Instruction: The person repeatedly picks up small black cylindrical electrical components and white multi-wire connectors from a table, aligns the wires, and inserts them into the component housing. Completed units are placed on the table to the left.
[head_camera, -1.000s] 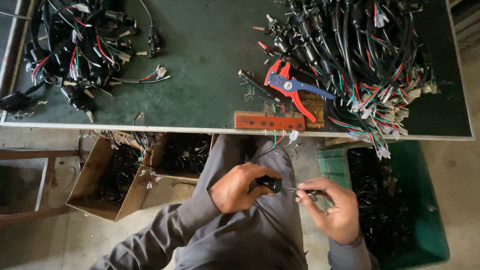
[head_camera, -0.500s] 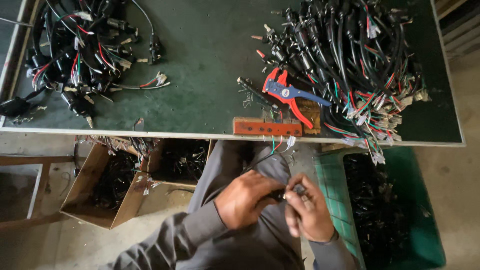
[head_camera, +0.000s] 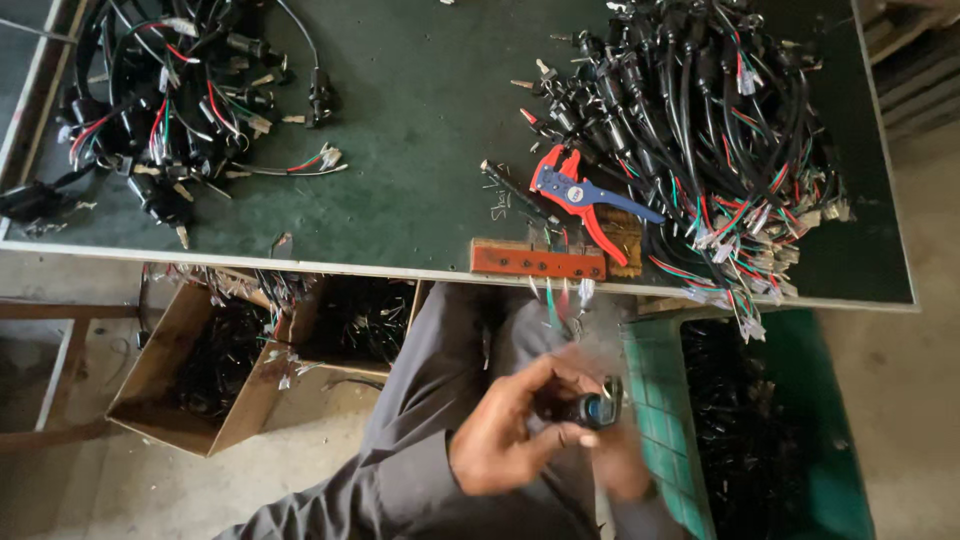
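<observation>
Green bench (head_camera: 420, 150) across top, bare mid-stretch between wire heaps. Below edge, lower centre: left hand (head_camera: 505, 440) pinching black switch (head_camera: 590, 408); right hand (head_camera: 620, 460) blurred, grip unclear.

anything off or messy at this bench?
A few things. Wire ends from the right-hand harness pile droop over the table edge. Wire scraps litter the rims of the cardboard boxes beneath. The red and blue wire stripper lies loose beside the pile. Both hands are motion-blurred around a small black part.
</observation>
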